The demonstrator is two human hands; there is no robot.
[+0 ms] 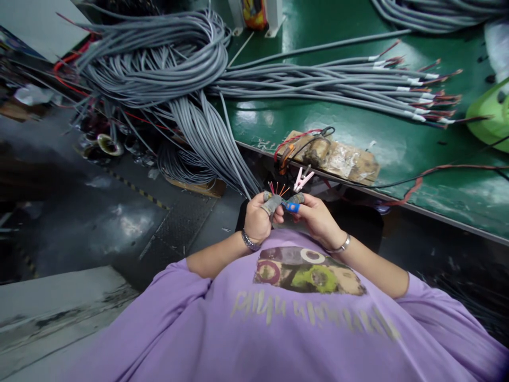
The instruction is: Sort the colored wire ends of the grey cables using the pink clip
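Observation:
My left hand (259, 216) is closed around the end of a grey cable, a grey cover on its thumb. Thin red and orange wires (279, 189) fan upward from between my fingers. Meeting it from the other side, my right hand (317, 216) pinches at the same wire ends, with blue tape round one finger. The exact grip points are hidden by the fingers. A bundle of grey cables (226, 143) hangs off the table edge down to my left hand. Just beyond my right hand is a pink clamp (303, 180).
On the green table (334, 34) lies a large grey cable coil (159, 58). Several cables with stripped ends (427, 101) stretch right. A wooden block (342, 159) with red and black leads sits at the front edge. A bright green object (491, 114) stands at far right.

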